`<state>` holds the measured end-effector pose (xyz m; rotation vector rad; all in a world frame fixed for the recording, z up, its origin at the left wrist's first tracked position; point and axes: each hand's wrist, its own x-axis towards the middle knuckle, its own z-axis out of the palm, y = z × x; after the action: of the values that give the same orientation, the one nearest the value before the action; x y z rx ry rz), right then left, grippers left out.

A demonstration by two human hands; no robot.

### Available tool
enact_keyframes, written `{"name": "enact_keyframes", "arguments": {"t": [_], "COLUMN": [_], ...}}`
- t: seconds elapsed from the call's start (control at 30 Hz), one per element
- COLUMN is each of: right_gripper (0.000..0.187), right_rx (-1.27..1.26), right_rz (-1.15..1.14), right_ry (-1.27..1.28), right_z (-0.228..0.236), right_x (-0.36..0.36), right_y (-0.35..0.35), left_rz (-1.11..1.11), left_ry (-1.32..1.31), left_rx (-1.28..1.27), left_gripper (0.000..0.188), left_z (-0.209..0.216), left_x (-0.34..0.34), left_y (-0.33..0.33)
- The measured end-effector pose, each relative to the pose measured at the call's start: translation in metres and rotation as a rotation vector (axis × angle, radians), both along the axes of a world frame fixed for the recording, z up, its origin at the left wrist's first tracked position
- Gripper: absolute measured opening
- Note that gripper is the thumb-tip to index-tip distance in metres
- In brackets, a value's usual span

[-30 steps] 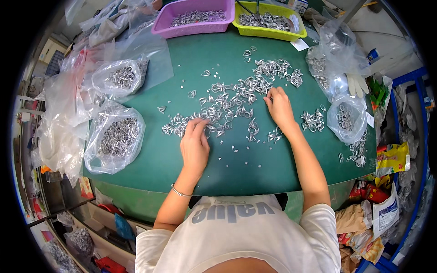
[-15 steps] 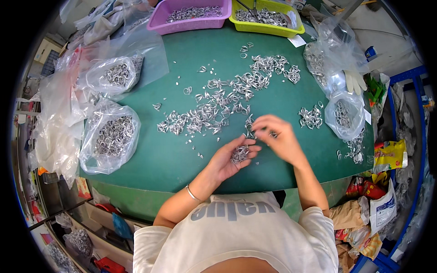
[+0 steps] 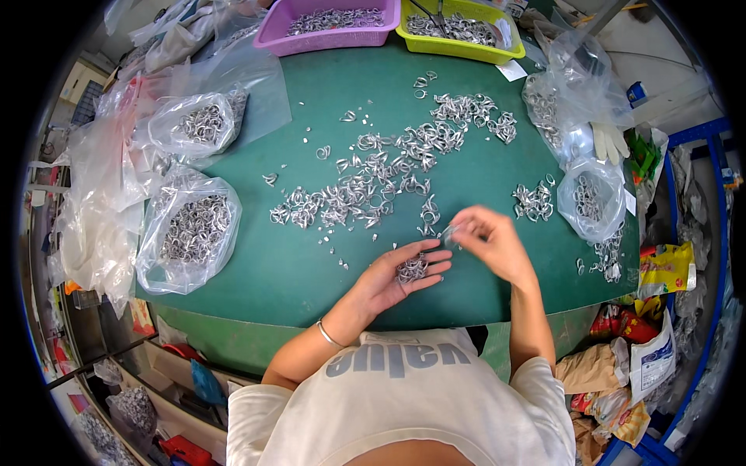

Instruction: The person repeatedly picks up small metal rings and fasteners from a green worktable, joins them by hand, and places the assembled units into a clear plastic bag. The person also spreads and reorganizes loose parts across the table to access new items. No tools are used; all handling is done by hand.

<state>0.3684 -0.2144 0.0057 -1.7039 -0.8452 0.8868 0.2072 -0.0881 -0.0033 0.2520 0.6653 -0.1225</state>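
My left hand (image 3: 394, 273) is turned palm up near the table's front, cupping a small heap of silver rings (image 3: 412, 268) with its fingers partly stretched. Just to its right, my right hand (image 3: 491, 242) pinches a silver ring (image 3: 448, 232) between thumb and fingertips, apart from the left fingers. Beyond both hands a broad pile of silver rings (image 3: 346, 198) runs diagonally over the green table (image 3: 311, 268). A short strand of rings (image 3: 428, 213) lies close to my right fingertips. To the right sits a smaller group of rings (image 3: 533, 202).
Open plastic bags of rings stand at left (image 3: 194, 229) and right (image 3: 588, 203). At the far edge are a purple basin (image 3: 326, 41) and a yellow-green basin (image 3: 458, 50), both holding rings. A pale glove (image 3: 608, 141) lies by the right bags. Packages (image 3: 666, 268) crowd the right side.
My right hand has shifted slightly right and toward me, and a ring now shows at its fingertips. My left hand stays nearly in place, its fingers a little straighter.
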Motion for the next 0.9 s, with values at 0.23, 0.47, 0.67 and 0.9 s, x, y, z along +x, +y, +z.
{"name": "enact_keyframes", "arguments": {"t": [0.23,0.47,0.67,0.9], "right_gripper": [0.034,0.028,0.031,0.017], "right_rx": [-0.031,-0.204,0.159,-0.021], "right_rz": [-0.077,-0.004,0.030,-0.075], "right_ry": [-0.520,-0.910,-0.779,-0.554], "right_z": [-0.001,-0.020,-0.015,-0.017], "right_x": [0.011,0.004,-0.015,0.003], "right_y": [0.000,0.003,0.033,0.026], "left_rz": [-0.004,0.009,-0.044,-0.079], "left_ry": [-0.298,-0.140,-0.011,-0.114], "left_rx": [-0.265,-0.129,0.114,0.152], "left_gripper": [0.027,0.026,0.020,0.027], "left_z": [-0.054,-0.044,-0.022,-0.020], "left_x": [-0.018,-0.021,-0.018,-0.021], "left_y": [0.005,0.002,-0.002,0.002]}}
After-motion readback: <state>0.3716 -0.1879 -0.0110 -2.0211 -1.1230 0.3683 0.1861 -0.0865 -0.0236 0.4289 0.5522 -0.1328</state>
